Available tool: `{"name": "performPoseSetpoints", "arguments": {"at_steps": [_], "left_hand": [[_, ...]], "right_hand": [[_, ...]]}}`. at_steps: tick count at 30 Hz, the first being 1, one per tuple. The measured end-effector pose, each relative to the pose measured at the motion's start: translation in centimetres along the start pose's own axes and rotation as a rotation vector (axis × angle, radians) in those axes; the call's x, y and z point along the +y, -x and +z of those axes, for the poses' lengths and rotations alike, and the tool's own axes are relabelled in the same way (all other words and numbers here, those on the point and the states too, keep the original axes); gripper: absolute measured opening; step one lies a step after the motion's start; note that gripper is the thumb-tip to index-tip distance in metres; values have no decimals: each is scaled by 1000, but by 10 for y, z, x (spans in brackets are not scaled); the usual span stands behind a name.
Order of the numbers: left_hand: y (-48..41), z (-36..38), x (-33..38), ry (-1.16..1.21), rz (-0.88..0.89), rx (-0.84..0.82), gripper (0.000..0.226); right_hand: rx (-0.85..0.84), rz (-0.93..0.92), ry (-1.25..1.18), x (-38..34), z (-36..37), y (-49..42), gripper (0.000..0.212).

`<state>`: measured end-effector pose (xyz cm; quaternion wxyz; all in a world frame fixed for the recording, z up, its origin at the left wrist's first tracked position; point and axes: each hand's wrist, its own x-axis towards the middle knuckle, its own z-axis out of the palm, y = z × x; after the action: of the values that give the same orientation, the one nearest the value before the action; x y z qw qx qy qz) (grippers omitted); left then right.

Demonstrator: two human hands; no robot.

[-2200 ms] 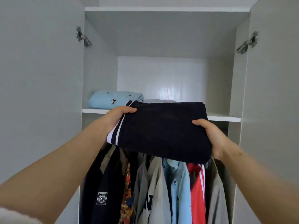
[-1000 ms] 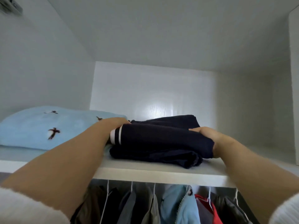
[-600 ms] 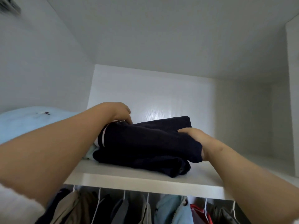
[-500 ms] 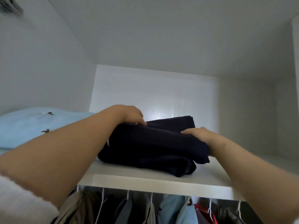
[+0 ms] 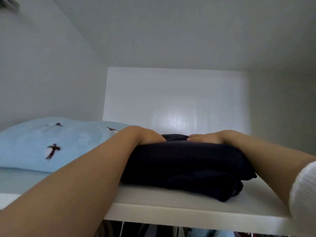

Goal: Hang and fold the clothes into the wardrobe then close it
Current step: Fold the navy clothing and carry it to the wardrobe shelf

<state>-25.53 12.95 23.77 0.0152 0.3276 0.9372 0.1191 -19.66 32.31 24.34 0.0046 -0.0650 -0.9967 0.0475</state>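
A folded dark navy garment (image 5: 186, 166) lies on the white upper shelf (image 5: 179, 211) of the wardrobe, on top of another dark folded piece. My left hand (image 5: 145, 135) rests flat on the top left of the stack. My right hand (image 5: 208, 136) lies flat on its top right, fingers pointing toward the left hand. Both hands press down on the cloth without gripping it. A white sleeve (image 5: 302, 190) covers my right upper arm.
A folded light blue garment with small dark bird figures (image 5: 51, 144) lies on the shelf to the left, touching the navy stack. The wardrobe's back wall (image 5: 174, 100) is close behind. Hanging clothes (image 5: 153, 231) show below the shelf.
The navy garment went from held in front of the wardrobe onto the shelf. Both hands moved from its sides to its top and now press flat. The camera came closer.
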Motion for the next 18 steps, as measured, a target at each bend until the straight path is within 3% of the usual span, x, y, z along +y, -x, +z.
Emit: {"name": "performPoseSetpoints", "arguments": {"at_steps": [7, 11, 14, 18], "left_hand": [[5, 2, 8, 38, -109, -64, 31], [17, 10, 8, -67, -153, 20, 35], [15, 17, 8, -264, -146, 249, 47], [40, 20, 11, -72, -55, 678, 32]], "right_hand": [[-98, 56, 136, -10, 2, 19, 50], [-67, 89, 18, -16, 4, 35, 49], [-31, -11, -123, -22, 9, 59, 26], [-13, -40, -448, -23, 13, 86, 37]]}}
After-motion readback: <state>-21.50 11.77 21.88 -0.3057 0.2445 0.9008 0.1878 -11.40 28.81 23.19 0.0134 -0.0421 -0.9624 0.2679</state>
